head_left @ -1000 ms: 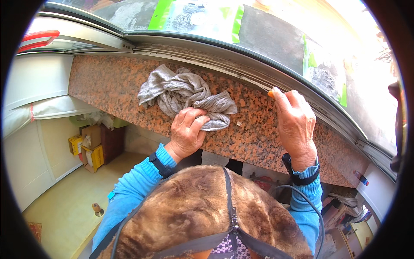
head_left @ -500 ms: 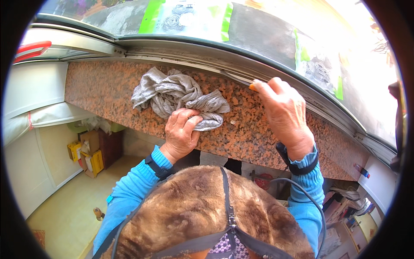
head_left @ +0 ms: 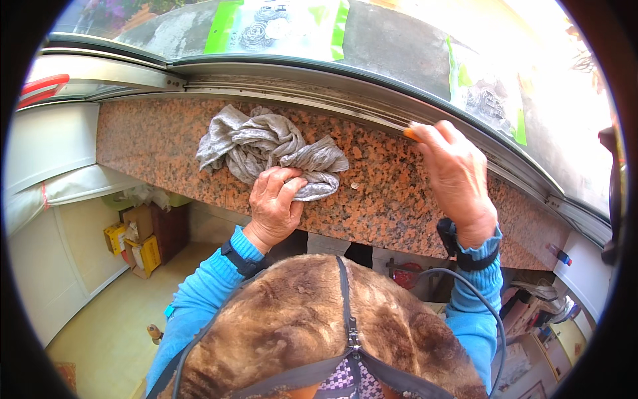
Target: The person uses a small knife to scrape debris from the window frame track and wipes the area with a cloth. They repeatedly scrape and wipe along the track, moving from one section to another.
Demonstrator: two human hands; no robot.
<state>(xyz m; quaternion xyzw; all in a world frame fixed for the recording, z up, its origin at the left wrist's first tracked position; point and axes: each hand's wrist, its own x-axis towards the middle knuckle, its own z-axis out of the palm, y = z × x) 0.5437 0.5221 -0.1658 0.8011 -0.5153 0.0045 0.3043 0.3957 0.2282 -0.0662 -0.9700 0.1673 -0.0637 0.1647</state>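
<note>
A crumpled grey cloth (head_left: 266,143) lies in a heap on the speckled reddish stone sill (head_left: 372,213). My left hand (head_left: 272,203) rests at its near edge, its curled fingers closed on a fold. Further right, my right hand (head_left: 455,173) is raised by the window track (head_left: 312,93), closed round a thin tool with an orange handle (head_left: 412,134). Only the end of that handle shows past my fingers. Its metal shaft is hard to tell from the track, so its exact kind is unclear. A small pale fleck (head_left: 354,186) sits on the stone between my hands.
Beyond the glass lie two clear packets with green edges, one holding metal scourers (head_left: 256,33). A red handle (head_left: 43,90) is at the far left. Yellow boxes (head_left: 143,256) stand on the floor below. A dark cable (head_left: 495,312) runs beside my right arm.
My right hand has moved right along the window track with the orange-handled tool. The tool's shaft, plain before, now hardly shows. My left hand stays on the cloth.
</note>
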